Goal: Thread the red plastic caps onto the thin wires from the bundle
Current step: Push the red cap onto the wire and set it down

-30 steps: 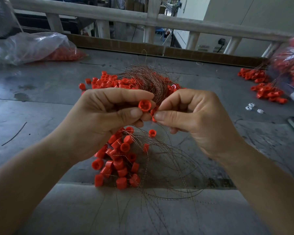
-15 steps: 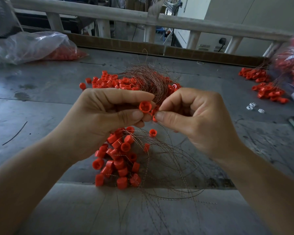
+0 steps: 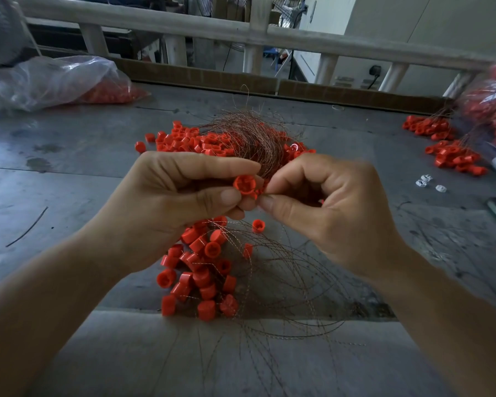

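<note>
My left hand [image 3: 172,202] pinches a red plastic cap [image 3: 244,185] between thumb and forefinger, its open end facing me. My right hand [image 3: 324,207] pinches a thin wire right beside that cap, fingertips almost touching it; a bit of a second red cap shows between the two hands. A bundle of thin coppery wires [image 3: 255,138] fans out behind the hands. Below my hands hangs a cluster of threaded caps [image 3: 201,270], with long wires [image 3: 287,285] curling over the table. Loose caps [image 3: 195,138] lie in a pile behind.
The grey table [image 3: 69,179] carries a clear bag of red caps [image 3: 63,81] at the far left, capped wire heaps [image 3: 453,156] and another bag [image 3: 493,104] at the right, small white parts [image 3: 428,183], and a stray wire [image 3: 26,227]. A wooden rail [image 3: 241,30] runs behind.
Both hands stay together at the cap. My right fingertips have closed in tighter against the cap; the left grip is unchanged.
</note>
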